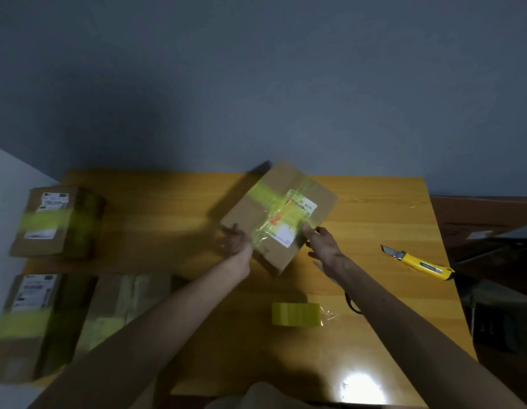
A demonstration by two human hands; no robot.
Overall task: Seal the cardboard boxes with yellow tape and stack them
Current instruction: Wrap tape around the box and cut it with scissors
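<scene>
Cardboard box [278, 214], yellow-taped, is tilted at the table [374, 202] centre. Your left hand [235, 240] presses its left side, fingers loosely extended; your right hand [324, 243] grips the near-right edge, thumb on top. Tape roll [296, 314] lies nearer you.

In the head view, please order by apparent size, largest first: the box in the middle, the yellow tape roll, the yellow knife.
1. Middle box.
2. Tape roll and knife: unsure; the knife looks longer, the roll wider, and the roll lies nearer the camera.
</scene>
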